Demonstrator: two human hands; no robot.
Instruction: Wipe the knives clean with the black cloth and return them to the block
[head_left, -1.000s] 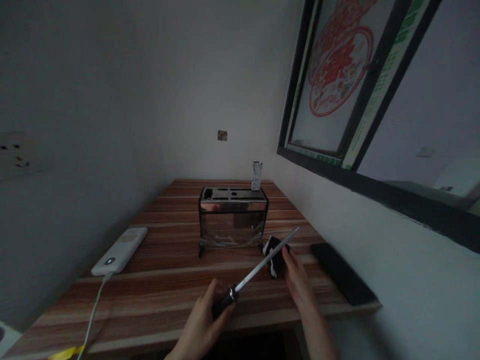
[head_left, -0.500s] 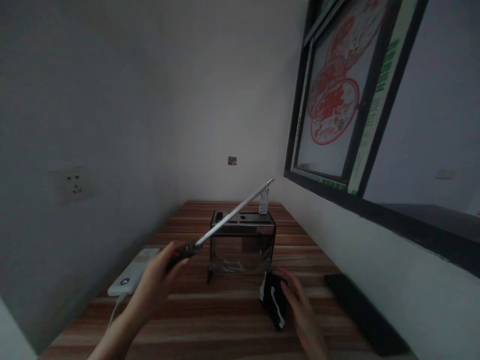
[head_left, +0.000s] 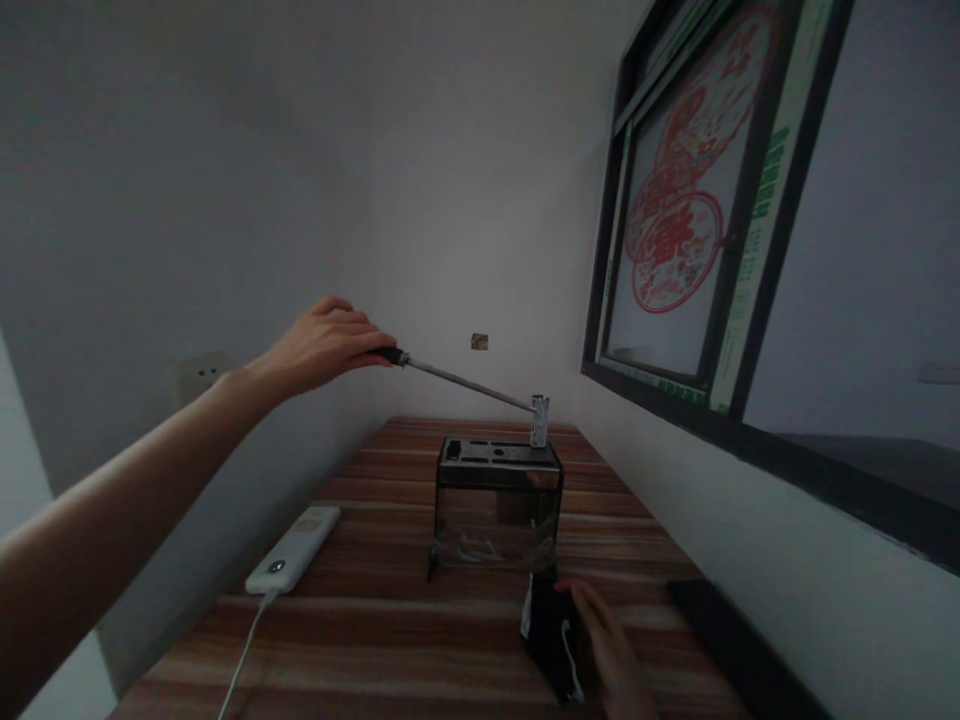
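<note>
My left hand (head_left: pixel 330 340) is raised and closed on the black handle of a thin metal rod (head_left: pixel 469 384). The rod slants down to the right, its tip at a small white-and-grey patterned upright piece (head_left: pixel 540 422); whether they touch I cannot tell. That piece stands at the right end of the black top of a small clear tank (head_left: pixel 496 540). Low in front of the tank, my right hand (head_left: pixel 607 645) has its fingers against the edge of a black cloth-like pouch (head_left: pixel 551 640) with white marks or cord. The thumb is partly hidden.
A white power bank (head_left: pixel 296 550) with a white cable lies left on the striped wooden table (head_left: pixel 375 640). A long black flat object (head_left: pixel 739 645) lies along the right wall. A dark-framed window (head_left: pixel 675 230) is on the right, a wall socket (head_left: pixel 199 375) on the left.
My left hand has risen, and the rod has swung from pointing up-right to pointing down-right, its tip now at the patterned piece. My right hand stays at the pouch. The view has shifted slightly.
</note>
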